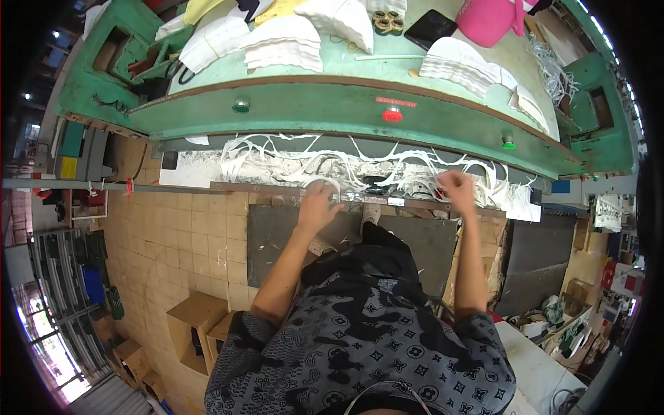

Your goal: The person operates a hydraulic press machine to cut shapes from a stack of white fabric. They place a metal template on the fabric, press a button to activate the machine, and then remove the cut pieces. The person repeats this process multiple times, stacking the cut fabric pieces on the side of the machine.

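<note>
In front of me a tangle of thin white offcut strips (346,160) lies along the long bed (190,169) of a green machine. My left hand (318,209) is at the near edge of the bed, against a curved white strip. Its thumb stands apart from the fingers. Farther right, my right hand (458,191) is closed, with curled fingers beside looping strips. What those fingers hold, if anything, is too small to make out.
Above the bed runs a green machine beam (311,104) with a red button (392,114) and green buttons. Stacked white curved pieces (283,43), a black tablet (430,29) and a pink container (487,21) sit on its top. Cardboard boxes (197,325) stand behind me at left.
</note>
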Motion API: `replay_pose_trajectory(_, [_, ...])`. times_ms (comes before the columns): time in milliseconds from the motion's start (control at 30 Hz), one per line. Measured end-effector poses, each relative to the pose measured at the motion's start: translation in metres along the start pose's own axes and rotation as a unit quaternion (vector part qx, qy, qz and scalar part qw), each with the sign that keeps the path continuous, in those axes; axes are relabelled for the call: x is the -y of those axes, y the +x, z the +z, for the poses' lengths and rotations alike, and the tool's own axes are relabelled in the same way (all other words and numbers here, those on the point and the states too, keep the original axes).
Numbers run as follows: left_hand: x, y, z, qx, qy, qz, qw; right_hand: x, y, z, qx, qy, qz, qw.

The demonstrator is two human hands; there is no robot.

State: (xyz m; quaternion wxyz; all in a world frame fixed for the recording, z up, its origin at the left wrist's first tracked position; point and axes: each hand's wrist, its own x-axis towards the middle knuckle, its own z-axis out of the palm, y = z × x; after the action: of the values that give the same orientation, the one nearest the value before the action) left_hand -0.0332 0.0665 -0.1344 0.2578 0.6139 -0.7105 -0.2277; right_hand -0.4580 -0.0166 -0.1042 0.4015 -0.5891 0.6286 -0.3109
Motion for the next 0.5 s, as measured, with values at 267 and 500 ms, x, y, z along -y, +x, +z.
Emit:
replay_pose_trajectory(267, [0.011,0.008,-0.031,0.057,0.041,-0.023,0.997,0.014,-0.084,0.117,-0.056,-0.234,-0.148,0.959])
replay_pose_trajectory(500, [0.003,-0.001,-0.027,0.041,0.144,0.029,0.988,0.014,-0.063,0.116,-0.007,-0.281,-0.085,0.956])
